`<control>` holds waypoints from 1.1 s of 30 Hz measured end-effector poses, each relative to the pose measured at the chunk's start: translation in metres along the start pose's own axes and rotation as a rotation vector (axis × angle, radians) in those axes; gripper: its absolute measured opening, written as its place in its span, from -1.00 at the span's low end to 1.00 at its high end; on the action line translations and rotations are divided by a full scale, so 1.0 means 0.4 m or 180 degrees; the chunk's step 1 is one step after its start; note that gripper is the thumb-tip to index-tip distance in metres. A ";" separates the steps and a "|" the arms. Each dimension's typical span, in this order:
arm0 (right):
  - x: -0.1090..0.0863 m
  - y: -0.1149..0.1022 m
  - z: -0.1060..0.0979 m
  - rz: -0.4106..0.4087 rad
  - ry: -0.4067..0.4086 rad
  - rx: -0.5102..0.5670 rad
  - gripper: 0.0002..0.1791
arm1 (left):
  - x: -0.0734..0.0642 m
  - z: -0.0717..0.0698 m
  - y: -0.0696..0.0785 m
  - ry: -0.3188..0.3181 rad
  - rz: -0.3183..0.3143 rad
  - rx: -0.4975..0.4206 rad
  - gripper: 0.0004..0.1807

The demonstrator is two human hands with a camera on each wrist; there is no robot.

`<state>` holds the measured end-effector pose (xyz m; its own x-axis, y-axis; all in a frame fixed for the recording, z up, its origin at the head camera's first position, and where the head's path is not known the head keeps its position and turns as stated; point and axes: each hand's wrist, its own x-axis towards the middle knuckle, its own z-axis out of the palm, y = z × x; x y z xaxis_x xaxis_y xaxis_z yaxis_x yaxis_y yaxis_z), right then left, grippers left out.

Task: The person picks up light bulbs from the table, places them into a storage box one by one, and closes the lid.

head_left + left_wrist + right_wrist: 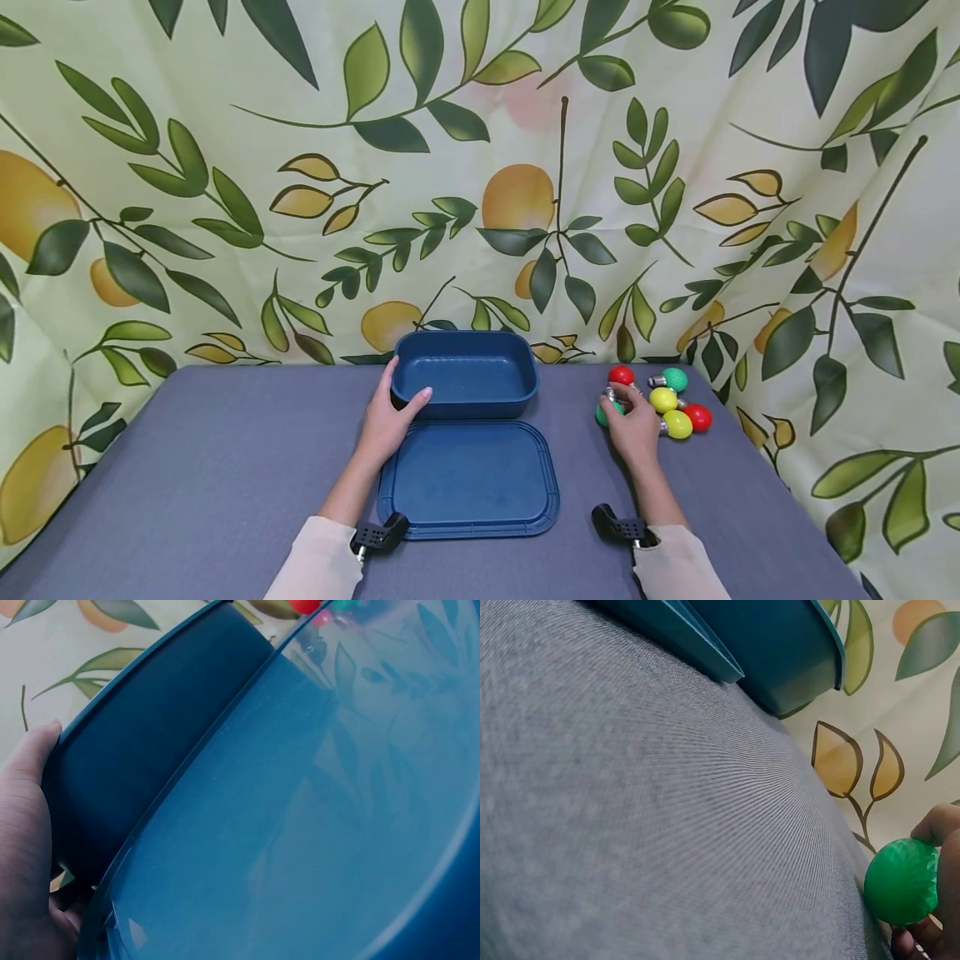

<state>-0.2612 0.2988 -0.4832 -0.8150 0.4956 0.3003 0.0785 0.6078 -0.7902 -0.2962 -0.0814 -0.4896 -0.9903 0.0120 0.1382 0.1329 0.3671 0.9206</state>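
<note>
A deep blue plastic box (465, 408) stands at the table's far edge. At its front left corner rests my left hand (386, 425), fingers straight along the left side and thumb spread against the front. In front of the box lies its flat blue lid (472, 479), which fills much of the left wrist view. My right hand (633, 425) pinches a green light bulb (901, 881) at the right, low against the tabletop. Around that hand lie red (621, 374), yellow (663, 400) and green (675, 380) bulbs with metal screw bases.
A grey cloth (225, 467) covers the table. Directly behind its far edge hangs a curtain (442, 250) printed with leaves and fruit, which also runs down the right side. Black wrist mounts (381, 533) sit on both forearms, the left one close to the lid.
</note>
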 end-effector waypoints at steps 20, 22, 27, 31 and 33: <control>0.007 -0.027 0.004 -0.0211 -0.0035 0.0195 -0.65 | -0.001 -0.001 0.005 0.0028 0.0004 0.0004 0.00; 0.007 -0.039 0.006 -0.0239 -0.0060 0.0244 -0.65 | -0.001 -0.001 0.007 0.0028 0.0009 0.0002 -0.01; 0.007 -0.074 0.007 -0.0269 -0.0147 0.0283 -0.65 | -0.004 -0.002 0.011 0.0020 0.0018 -0.0020 -0.01; 0.009 -0.114 0.008 -0.0374 -0.0160 0.0413 -0.64 | -0.006 -0.002 0.010 0.0016 0.0001 -0.0012 -0.01; 0.013 -0.138 0.013 -0.0466 -0.0184 0.0523 -0.65 | -0.006 -0.002 0.009 0.0026 0.0000 -0.0018 -0.01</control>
<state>-0.2727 0.2643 -0.4409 -0.8426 0.3703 0.3910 -0.1340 0.5590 -0.8183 -0.2935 -0.0807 -0.4861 -0.9900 0.0043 0.1412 0.1332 0.3617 0.9227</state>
